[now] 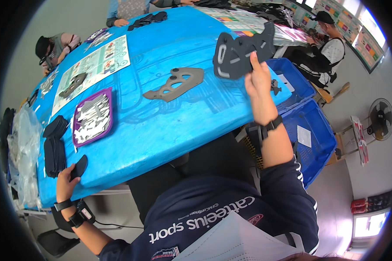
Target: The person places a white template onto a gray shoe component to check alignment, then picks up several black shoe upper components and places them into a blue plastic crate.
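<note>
At the right side of the table, my right hand [259,85] is closed on a dark grey flat shaped panel [233,54] with slots and notches, lifted above the surface. My thumb lies across the panel's face. Down at the near left corner, my left hand [66,182] pinches a small black rounded pad [79,167]. Right beside that hand stand stacks of similar black pads [54,156]. A brownish-grey panel with cutouts [191,78] lies flat mid-table, apart from both hands.
A purple basket [110,108] of white and grey strips sits near the stacks. Printed sheets [117,50] lie farther back on the blue table [161,130]. Blue crates [322,130] stand at the right, plastic bags [25,152] at the left. Other people work around the table.
</note>
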### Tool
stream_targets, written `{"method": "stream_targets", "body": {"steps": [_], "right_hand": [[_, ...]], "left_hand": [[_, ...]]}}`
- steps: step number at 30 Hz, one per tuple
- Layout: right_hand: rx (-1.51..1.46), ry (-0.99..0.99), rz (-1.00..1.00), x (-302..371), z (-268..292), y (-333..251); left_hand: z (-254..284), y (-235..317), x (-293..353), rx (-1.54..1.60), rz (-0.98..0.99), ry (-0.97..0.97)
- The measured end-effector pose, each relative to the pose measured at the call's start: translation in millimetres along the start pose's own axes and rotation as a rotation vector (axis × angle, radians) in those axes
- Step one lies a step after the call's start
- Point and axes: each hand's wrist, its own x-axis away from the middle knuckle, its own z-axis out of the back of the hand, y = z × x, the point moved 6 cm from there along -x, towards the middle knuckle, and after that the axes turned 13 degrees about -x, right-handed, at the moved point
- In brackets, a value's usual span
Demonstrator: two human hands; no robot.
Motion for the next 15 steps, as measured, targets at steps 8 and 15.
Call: {"method": "stream_targets", "body": {"steps": [8, 15], "right_hand": [[1.139, 0.094, -0.114, -74.4, 50.2, 1.1], [1.609, -1.032, 0.463, 29.6, -33.3, 80.1]], "left_hand": [[-3.0, -4.3, -0.2, 0.052, 0.056, -0.022], [2.8, 5.7, -0.2, -0.012, -0.024, 0.000]]}}
